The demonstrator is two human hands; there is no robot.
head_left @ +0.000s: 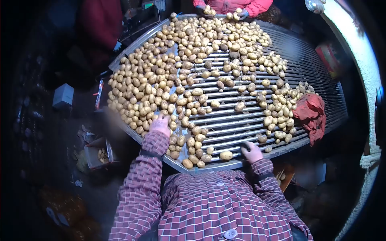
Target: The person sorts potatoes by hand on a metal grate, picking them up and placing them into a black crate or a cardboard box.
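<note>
My left hand (161,125) rests at the near edge of a dense heap of potatoes (138,90) on the left of a slatted metal table; its fingertips are among the potatoes and hard to make out. Over the bars near the front edge is my right hand (251,152), its fingers apart and no potato in it. One potato (226,155) lies just to its left, and another (268,149) to its right. A smaller pile of potatoes (281,106) sits on the right of the bars, beside a red cloth or bag (311,114).
Across the table, a co-worker in a red jacket (235,5) holds potatoes in both gloved hands. An open box (98,154) with a few potatoes stands low at the left, near a pale box (63,95). The metal rim (197,170) runs in front of me.
</note>
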